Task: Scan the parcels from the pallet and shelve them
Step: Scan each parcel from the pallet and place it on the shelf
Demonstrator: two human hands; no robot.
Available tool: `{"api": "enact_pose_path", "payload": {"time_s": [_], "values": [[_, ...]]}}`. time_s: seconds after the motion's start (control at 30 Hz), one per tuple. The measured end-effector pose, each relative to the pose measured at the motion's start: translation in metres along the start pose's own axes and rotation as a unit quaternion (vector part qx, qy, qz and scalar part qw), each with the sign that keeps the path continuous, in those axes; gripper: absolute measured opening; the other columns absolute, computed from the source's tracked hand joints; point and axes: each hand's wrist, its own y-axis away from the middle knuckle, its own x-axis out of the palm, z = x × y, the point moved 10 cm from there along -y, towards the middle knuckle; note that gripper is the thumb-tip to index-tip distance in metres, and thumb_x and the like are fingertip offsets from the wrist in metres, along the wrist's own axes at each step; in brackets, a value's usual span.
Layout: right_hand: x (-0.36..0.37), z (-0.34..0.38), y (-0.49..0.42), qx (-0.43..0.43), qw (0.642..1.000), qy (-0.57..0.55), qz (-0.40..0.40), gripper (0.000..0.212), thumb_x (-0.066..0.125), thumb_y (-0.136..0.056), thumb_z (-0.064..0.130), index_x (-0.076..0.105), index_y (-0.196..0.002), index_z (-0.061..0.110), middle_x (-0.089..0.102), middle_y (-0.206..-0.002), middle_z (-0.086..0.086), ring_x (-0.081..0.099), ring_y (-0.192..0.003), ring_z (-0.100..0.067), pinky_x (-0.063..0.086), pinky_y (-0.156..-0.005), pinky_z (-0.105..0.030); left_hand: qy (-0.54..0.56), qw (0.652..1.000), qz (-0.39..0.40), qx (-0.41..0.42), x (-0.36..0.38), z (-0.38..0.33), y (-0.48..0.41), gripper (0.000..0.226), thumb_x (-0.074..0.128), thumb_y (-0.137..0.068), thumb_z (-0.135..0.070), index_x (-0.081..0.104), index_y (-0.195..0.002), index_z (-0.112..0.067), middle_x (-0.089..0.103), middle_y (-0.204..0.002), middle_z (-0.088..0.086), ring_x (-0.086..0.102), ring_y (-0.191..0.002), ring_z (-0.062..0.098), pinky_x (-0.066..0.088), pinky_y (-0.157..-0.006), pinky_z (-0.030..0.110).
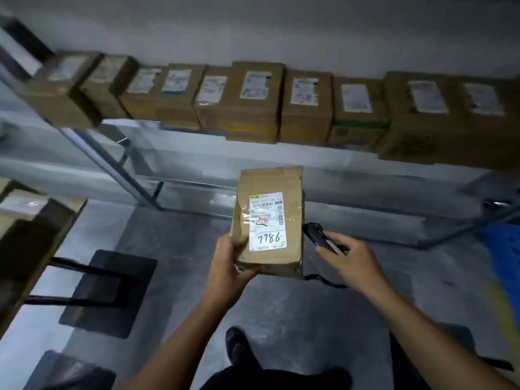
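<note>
Down at six o'clock a dark shoe (239, 347) stands on the grey floor (281, 305), and both bare forearms reach up and away from it. The left hand (228, 263) grips the lower left corner of a brown parcel (270, 181). Its thumb lies on the front face and its fingers are curled under the bottom edge. The parcel is in the air above the floor, tilted so its front faces up. On that front is a white label (268, 220) with barcodes and "7786" written by hand. At four o'clock from the parcel the right hand (349, 260) is wrapped round a black scanner (320, 237). The scanner's head sits just beside the parcel's right edge, and I cannot tell whether the two touch. A dark strap (323, 280) hangs below that hand. At eight o'clock a black stand (112, 288) rests on the floor, with blurred cartons (33, 220) at nine o'clock. At three o'clock the corner of a blue pallet (501, 243) shows. Farther off stands a metal shelf (112, 164), and at twelve o'clock a row of boxes (253, 102) sits side by side on its upper level against the pale wall, each bearing a white label.
</note>
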Motion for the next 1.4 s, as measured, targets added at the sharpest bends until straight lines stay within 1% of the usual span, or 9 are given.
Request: {"api": "enact_pose_path", "payload": {"time_s": [0.17, 0.27, 0.43, 0.63, 0.8, 0.9, 1.07, 1.2, 1.4], "values": [[0.113, 0.048, -0.031, -0.017, 0.998, 0.012, 0.056, 0.044, 0.081, -0.080, 0.038, 0.070, -0.123, 0.034, 0.066, -0.104, 0.030, 0.057, -0.092, 0.021, 0.043, -0.072, -0.006, -0.017, 0.998, -0.055, -0.011, -0.105, 0.054, -0.007, 0.071, 0.087, -0.071, -0.040, 0.041, -0.122, -0.058, 0.050, -0.134, -0.013, 0.056, -0.123, 0.007, 0.053, -0.097, 0.032], [0.170, 0.070, -0.047, -0.023, 0.996, 0.017, 0.090, 0.041, 0.082, -0.080, 0.036, 0.071, -0.120, 0.034, 0.066, -0.100, 0.033, 0.057, -0.089, 0.024, 0.040, -0.068, 0.000, -0.027, 0.997, -0.066, -0.032, -0.153, 0.086, -0.013, 0.073, 0.090, -0.072, -0.033, 0.043, -0.122, -0.058, 0.048, -0.134, -0.016, 0.055, -0.126, 0.009, 0.053, -0.098, 0.034], [0.248, 0.090, -0.092, -0.017, 0.989, 0.028, 0.145, 0.035, 0.084, -0.077, 0.039, 0.070, -0.108, 0.047, 0.066, -0.093, 0.041, 0.060, -0.089, 0.020, 0.044, -0.069, -0.006, -0.047, 0.994, -0.083, -0.056, -0.208, 0.133, -0.035, 0.070, 0.086, -0.067, -0.047, 0.041, -0.120, -0.060, 0.044, -0.133, -0.027, 0.051, -0.127, 0.006, 0.047, -0.099, 0.023], [0.335, 0.128, -0.178, -0.022, 0.977, 0.042, 0.206, 0.026, 0.079, -0.078, 0.045, 0.067, -0.092, 0.063, 0.071, -0.099, 0.031, 0.065, -0.095, 0.008, 0.052, -0.080, -0.023, -0.081, 0.985, -0.115, -0.101, -0.262, 0.190, -0.099, 0.073, 0.093, -0.070, -0.025, 0.043, -0.118, -0.046, 0.048, -0.132, -0.011, 0.051, -0.124, 0.001, 0.049, -0.100, 0.026], [0.396, 0.170, -0.252, -0.043, 0.967, 0.070, 0.241, 0.021, 0.072, -0.079, 0.051, 0.063, -0.087, 0.069, 0.071, -0.093, 0.029, 0.066, -0.084, 0.008, 0.055, -0.072, -0.028, -0.103, 0.976, -0.130, -0.141, -0.300, 0.236, -0.170, 0.068, 0.094, -0.070, -0.024, 0.050, -0.121, -0.032, 0.051, -0.126, 0.000, 0.053, -0.116, 0.007, 0.042, -0.091, 0.009], [0.431, 0.185, -0.296, -0.052, 0.966, 0.080, 0.241, 0.020, 0.072, -0.080, 0.050, 0.065, -0.089, 0.067, 0.069, -0.091, 0.034, 0.065, -0.084, 0.008, 0.055, -0.072, -0.028, -0.105, 0.974, -0.141, -0.143, -0.317, 0.269, -0.210, 0.070, 0.092, -0.073, -0.027, 0.051, -0.129, -0.019, 0.052, -0.129, 0.000, 0.053, -0.116, 0.009, 0.047, -0.094, 0.023], [0.495, 0.176, -0.356, -0.028, 0.971, 0.087, 0.220, 0.017, 0.069, -0.080, 0.052, 0.068, -0.094, 0.060, 0.068, -0.084, 0.031, 0.064, -0.077, 0.010, 0.048, -0.057, -0.014, -0.047, 0.975, -0.153, -0.157, -0.328, 0.353, -0.265, 0.073, 0.093, -0.071, -0.032, 0.049, -0.130, -0.026, 0.052, -0.129, -0.007, 0.056, -0.121, 0.012, 0.053, -0.097, 0.040], [0.552, 0.155, -0.410, -0.015, 0.980, 0.076, 0.183, 0.020, 0.073, -0.081, 0.046, 0.072, -0.101, 0.048, 0.066, -0.086, 0.036, 0.063, -0.080, 0.012, 0.047, -0.056, -0.012, -0.026, 0.981, -0.141, -0.128, -0.337, 0.421, -0.316, 0.073, 0.085, -0.072, -0.055, 0.046, -0.131, -0.038, 0.053, -0.132, -0.013, 0.056, -0.121, 0.002, 0.053, -0.097, 0.029], [0.625, 0.124, -0.465, -0.004, 0.985, 0.057, 0.161, 0.028, 0.075, -0.081, 0.050, 0.070, -0.109, 0.046, 0.069, -0.092, 0.023, 0.065, -0.081, 0.003, 0.047, -0.062, -0.022, -0.098, 0.984, -0.134, -0.068, -0.359, 0.504, -0.371, 0.077, 0.083, -0.082, -0.036, 0.046, -0.148, -0.021, 0.043, -0.149, 0.004, 0.048, -0.133, 0.011, 0.049, -0.106, 0.029]]}}
